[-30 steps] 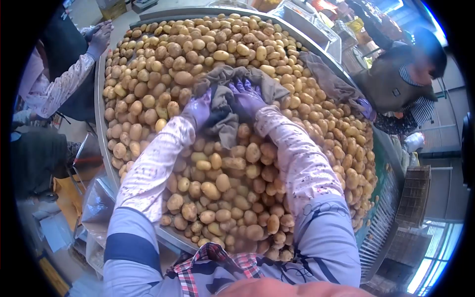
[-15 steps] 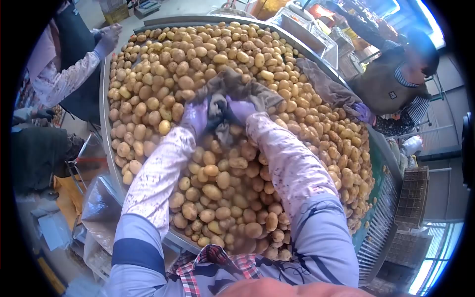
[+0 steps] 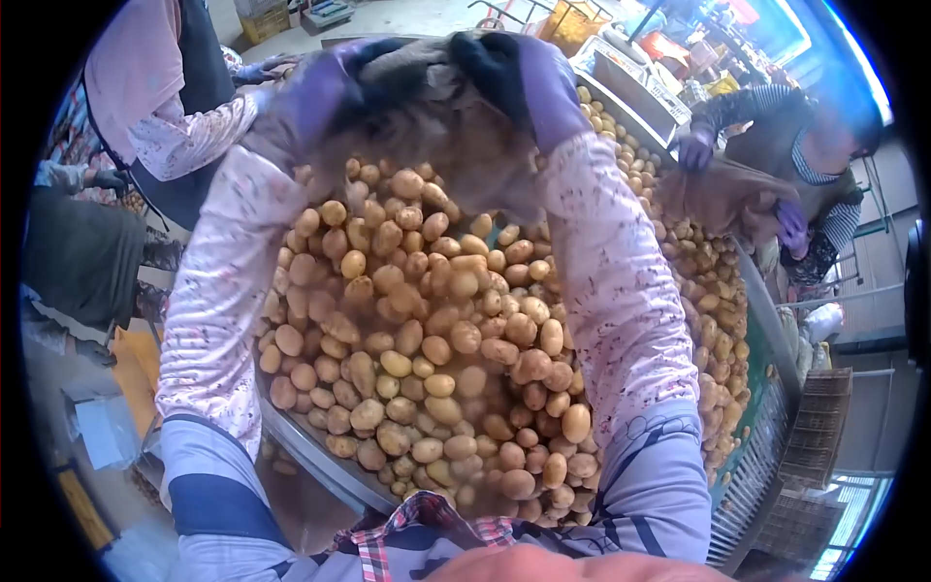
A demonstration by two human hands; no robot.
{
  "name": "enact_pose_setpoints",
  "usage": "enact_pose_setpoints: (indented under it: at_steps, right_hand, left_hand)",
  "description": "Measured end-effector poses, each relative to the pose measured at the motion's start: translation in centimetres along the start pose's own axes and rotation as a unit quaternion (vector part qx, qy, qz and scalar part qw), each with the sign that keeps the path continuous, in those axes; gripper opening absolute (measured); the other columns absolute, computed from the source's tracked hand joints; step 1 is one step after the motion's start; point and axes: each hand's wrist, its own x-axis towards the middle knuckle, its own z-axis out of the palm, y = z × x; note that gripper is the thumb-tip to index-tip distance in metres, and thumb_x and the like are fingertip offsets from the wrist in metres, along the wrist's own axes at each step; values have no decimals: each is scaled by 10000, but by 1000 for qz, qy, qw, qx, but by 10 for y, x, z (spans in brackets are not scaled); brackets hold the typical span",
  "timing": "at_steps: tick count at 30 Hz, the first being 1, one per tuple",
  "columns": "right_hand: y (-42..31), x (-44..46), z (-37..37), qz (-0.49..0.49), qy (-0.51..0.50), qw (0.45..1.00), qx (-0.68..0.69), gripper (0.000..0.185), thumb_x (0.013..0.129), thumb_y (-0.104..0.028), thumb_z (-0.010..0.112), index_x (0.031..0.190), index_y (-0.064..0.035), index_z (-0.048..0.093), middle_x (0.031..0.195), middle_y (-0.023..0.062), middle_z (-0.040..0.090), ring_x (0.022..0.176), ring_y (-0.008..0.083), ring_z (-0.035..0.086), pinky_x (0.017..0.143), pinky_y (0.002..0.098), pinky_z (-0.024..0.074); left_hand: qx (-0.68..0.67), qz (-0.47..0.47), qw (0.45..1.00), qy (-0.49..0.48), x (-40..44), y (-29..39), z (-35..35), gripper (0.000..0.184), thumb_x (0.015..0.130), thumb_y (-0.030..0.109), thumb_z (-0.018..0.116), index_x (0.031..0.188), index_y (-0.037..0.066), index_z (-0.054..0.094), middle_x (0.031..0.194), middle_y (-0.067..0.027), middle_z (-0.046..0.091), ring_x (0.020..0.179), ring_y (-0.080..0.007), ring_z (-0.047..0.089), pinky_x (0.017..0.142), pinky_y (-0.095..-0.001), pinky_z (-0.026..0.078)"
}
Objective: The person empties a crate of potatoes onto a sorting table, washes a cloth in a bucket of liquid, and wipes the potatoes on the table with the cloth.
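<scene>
Both my hands are raised near the top of the view, gripping a brown-grey cloth (image 3: 441, 126) that hangs between them, blurred by motion. My left hand (image 3: 339, 82), in a purple and dark glove, is closed on the cloth's left part. The fingers of my right hand (image 3: 519, 82), gloved the same way, are wrapped round its right part. Below and around the cloth lies a wide heap of potatoes (image 3: 417, 339), some of them blurred. The metal table rim (image 3: 325, 466) shows along the near left edge.
At the right, a co-worker (image 3: 786, 165) holds another brown cloth (image 3: 722, 194) over the heap. Another person's sleeve (image 3: 184, 136) is close to my left arm. A slatted metal chute (image 3: 752, 466) lies at the lower right; white crates (image 3: 630, 87) stand behind the table.
Both my hands have lifted the cloth up from the heap and away from my body. The co-worker's cloth is now raised in two hands. The person at the left appears closer.
</scene>
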Motion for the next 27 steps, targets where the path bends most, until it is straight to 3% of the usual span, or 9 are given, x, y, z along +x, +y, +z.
enact_pose_setpoints:
  at_steps: [3, 5, 7, 8, 10, 11, 16, 21, 27]
  right_hand:
    - [21, 26, 55, -12, -36, 997, -61, 491, 911, -419, 487, 1323, -160, 422, 1359, 171, 394, 1235, 355, 401, 1050, 492, 283]
    - [32, 30, 109, 1, -83, 992, -97, 611, 901, -496, 449, 1433, -262, 262, 1525, 122, 106, 1389, 409, 47, 1077, 626, 33]
    - [58, 15, 183, 49, -164, 980, -106, 634, 877, -599, 353, 1435, -319, 239, 1525, 120, 108, 1393, 396, 56, 1081, 615, 12]
    - [62, 2, 205, 100, -182, 978, -37, 624, 873, -611, 328, 1428, -334, 259, 1524, 124, 116, 1391, 402, 62, 1087, 601, 7]
    - [82, 6, 224, 84, -180, 980, -8, 566, 894, -572, 292, 1407, -334, 319, 1513, 133, 160, 1385, 409, 95, 1099, 573, -1]
    - [82, 13, 226, 94, -155, 983, 16, 551, 889, -578, 301, 1383, -343, 367, 1501, 146, 193, 1374, 422, 131, 1104, 559, -2]
    - [87, -1, 229, 41, -181, 981, 53, 492, 866, -519, 423, 1314, -318, 441, 1459, 127, 310, 1327, 382, 294, 1084, 594, 94]
    - [61, -54, 153, 18, -236, 964, 118, 484, 808, -363, 581, 1247, -169, 515, 1181, 165, 581, 1057, 343, 568, 902, 383, 434]
    - [51, -120, 165, 215, -229, 928, 198, 303, 901, -298, 444, 1155, -196, 573, 1109, 141, 609, 962, 314, 602, 832, 403, 454]
  left_hand:
    - [34, -111, 987, -112, 16, -66, 6, 508, 869, 383, 523, 1266, 72, 465, 1223, -179, 519, 1126, -243, 515, 975, -319, 377]
    - [263, -142, 944, -139, 7, -178, 60, 568, 890, 442, 451, 1371, 166, 329, 1370, -166, 376, 1254, -266, 401, 1042, -412, 308]
    - [365, -259, 862, -237, -21, -206, 110, 626, 905, 520, 349, 1454, 312, 130, 1502, -128, 189, 1364, -288, 259, 1085, -533, 207]
    - [412, -281, 847, -183, -18, -93, 98, 631, 902, 462, 424, 1428, 160, 248, 1499, -124, 205, 1355, -314, 260, 1103, -369, 231]
    - [346, -353, 851, -175, -23, -147, 119, 600, 892, 471, 452, 1385, 145, 346, 1441, -139, 334, 1313, -312, 339, 1068, -369, 285]
    - [182, -284, 937, -88, -25, -209, 126, 549, 879, 479, 483, 1293, 119, 473, 1330, -152, 476, 1230, -320, 441, 1017, -359, 343]
    - [-16, -180, 970, -161, -41, -167, 120, 493, 883, 456, 497, 1165, 58, 568, 1139, -136, 608, 1086, -268, 550, 946, -332, 394]
    - [-91, -212, 968, -98, -86, -123, 135, 474, 885, 466, 484, 1071, 49, 610, 1029, -130, 646, 995, -241, 592, 855, -357, 430]
    - [180, -167, 967, -67, -133, -52, 137, 428, 788, 456, 569, 1061, 130, 610, 1059, -151, 611, 1018, -338, 549, 883, -429, 418]
